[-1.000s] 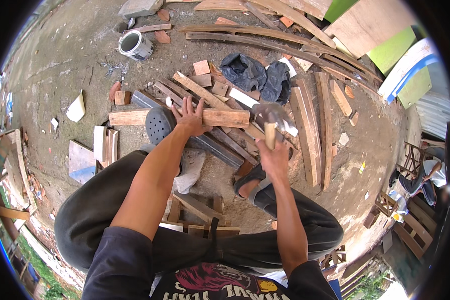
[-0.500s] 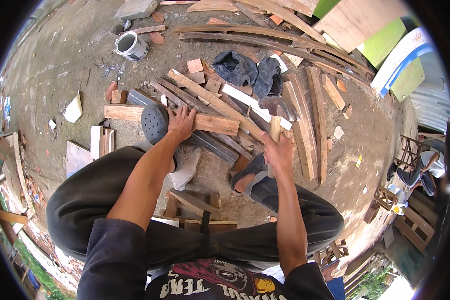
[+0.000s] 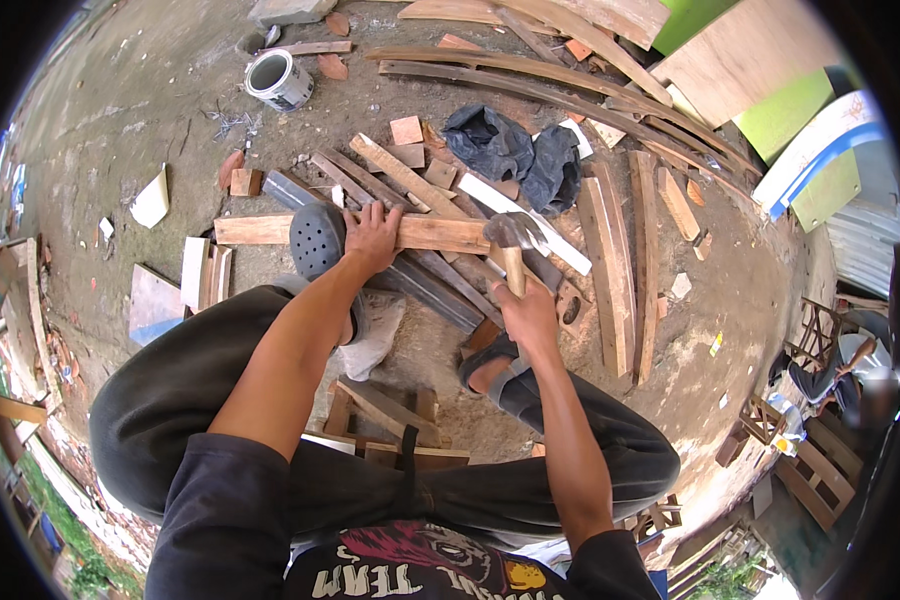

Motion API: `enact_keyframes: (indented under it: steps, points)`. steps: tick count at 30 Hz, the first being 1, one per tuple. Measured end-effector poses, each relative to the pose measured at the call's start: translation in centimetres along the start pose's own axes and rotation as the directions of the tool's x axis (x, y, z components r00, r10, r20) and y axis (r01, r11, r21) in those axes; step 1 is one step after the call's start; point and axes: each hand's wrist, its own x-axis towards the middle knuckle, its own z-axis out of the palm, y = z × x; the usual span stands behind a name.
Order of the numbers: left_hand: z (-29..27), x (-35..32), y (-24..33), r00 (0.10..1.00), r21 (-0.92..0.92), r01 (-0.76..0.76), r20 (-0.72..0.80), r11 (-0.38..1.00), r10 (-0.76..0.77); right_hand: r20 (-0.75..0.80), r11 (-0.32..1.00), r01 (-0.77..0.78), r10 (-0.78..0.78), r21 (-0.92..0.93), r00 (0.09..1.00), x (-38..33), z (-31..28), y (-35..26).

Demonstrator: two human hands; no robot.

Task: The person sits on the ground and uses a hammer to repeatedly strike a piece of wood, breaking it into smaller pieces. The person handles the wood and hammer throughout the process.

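Observation:
My left hand (image 3: 373,240) is wrapped over a short wooden board (image 3: 442,233), pressing it down beside my left foot. A dark clog with holes (image 3: 317,243) on that foot also rests on the board. Under the board runs a dark metal bar (image 3: 432,290), laid at a slant. In my right hand (image 3: 528,316) is a claw hammer (image 3: 514,268), gripped by its pale wooden handle. The hammer's head is at the board's right end and overlaps it; whether it touches, I cannot tell. No nail can be made out there.
Several loose wood strips lie beyond the board, with a crumpled dark cloth (image 3: 490,142) among them. Long planks (image 3: 610,270) lie to the right. A paint can (image 3: 278,80) stands far left. Small wood frames (image 3: 385,410) sit between my legs. Another person (image 3: 850,362) is at far right.
The hammer has swung left and nearer, from beside the white strip to the board's right end. My left hand and foot stay on the board. The whole view has shifted slightly.

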Motion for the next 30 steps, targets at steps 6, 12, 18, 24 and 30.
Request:
enact_keyframes:
  steps: [6, 12, 18, 24, 30]
  points:
    - [0.5, 0.6, -0.2, 0.998, -0.023, 0.011, 0.056, 1.0, -0.01, 0.066, 0.997, 0.05, -0.046, -0.06, 0.997, 2.9, -3.0, -5.7]
    - [0.4, 0.5, -1.1, 0.995, -0.067, 0.0, 0.103, 0.998, 0.007, -0.245, 0.983, 0.185, -0.174, 0.021, 0.954, 0.5, -3.9, -9.7]
    - [0.6, 0.8, -0.8, 0.992, -0.055, 0.014, 0.13, 0.998, -0.007, 0.129, 0.985, -0.067, 0.088, -0.158, 0.988, 1.3, -1.4, -2.9]
    - [0.6, 1.1, -1.2, 0.994, -0.057, 0.007, 0.112, 0.998, 0.0, -0.159, 0.987, 0.13, -0.114, 0.094, 0.981, -1.1, -3.7, -7.3]
    - [0.4, 1.1, -0.7, 0.989, -0.045, 0.014, 0.149, 0.999, -0.007, -0.302, 0.955, 0.289, -0.256, 0.069, 0.918, 1.3, -0.3, -5.0]
